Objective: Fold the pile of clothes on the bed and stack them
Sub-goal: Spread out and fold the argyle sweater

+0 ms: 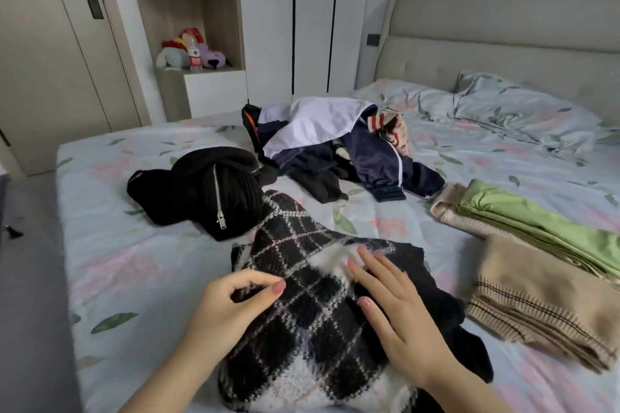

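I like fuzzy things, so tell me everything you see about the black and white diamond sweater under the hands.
The argyle sweater is a thick, fuzzy knit: black with white diamonds and thin pale crossing lines. It lies rumpled on the floral bedsheet, its far end touching the black zip-up garment. The left hand pinches a fold of its edge; the right hand rests flat on it, fingers straight. Its right side looks plain black.

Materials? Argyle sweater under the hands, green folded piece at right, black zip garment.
Black-and-white argyle sweater: fuzzy knit, likely wool or acrylic; stitches and hairy white patches show. Green folded garment: smooth, faintly glossy, maybe satin or polyester. Black zip garment: matte chunky rib knit; silver, metal-looking zipper.
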Demonstrator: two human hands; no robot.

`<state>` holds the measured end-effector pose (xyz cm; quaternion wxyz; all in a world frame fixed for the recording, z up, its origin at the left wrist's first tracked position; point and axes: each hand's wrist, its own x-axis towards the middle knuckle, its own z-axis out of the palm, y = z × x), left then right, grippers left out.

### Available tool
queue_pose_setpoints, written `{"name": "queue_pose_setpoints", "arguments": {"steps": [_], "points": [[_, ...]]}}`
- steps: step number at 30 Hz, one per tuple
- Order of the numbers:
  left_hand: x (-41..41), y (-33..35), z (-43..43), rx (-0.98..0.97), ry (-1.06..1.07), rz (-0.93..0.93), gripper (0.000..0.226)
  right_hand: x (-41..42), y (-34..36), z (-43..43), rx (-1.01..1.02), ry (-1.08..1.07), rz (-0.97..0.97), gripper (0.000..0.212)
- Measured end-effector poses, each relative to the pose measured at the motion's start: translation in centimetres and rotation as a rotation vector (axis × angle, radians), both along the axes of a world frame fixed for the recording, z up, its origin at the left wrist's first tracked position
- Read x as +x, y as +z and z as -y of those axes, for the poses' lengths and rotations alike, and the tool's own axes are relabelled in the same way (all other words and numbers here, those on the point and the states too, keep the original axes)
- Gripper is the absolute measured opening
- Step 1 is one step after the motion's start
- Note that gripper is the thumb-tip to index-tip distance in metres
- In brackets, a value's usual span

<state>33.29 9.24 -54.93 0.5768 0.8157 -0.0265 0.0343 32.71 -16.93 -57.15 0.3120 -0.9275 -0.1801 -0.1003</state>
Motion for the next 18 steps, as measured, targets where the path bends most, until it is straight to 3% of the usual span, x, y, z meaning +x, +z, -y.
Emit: {"name": "queue_pose_setpoints", "arguments": {"steps": [3,7,11,18], "points": [[-0.9,-0.2,0.9,-0.083,0.151,0.164,0.03,-0.2,0.0,0.2,0.05,-0.098,0.109,0.047],[-1.2,-1.4,0.4,-0.16,0.31,0.04,0.022,0.0,-0.5,0.6,-0.074,-0.218,0.032,0.053],[-0.2,-2.4,-0.4,-0.023,0.16,-0.18,0.018,0.1,-1.0,1.0,-0.228,-0.228,-0.236,0.061],[1.0,-2.3,-1.1,0.025,-0.02,-0.234,0.034,-0.5,0.7,0.1,-0.335,-0.387,0.074,0.077]]}}
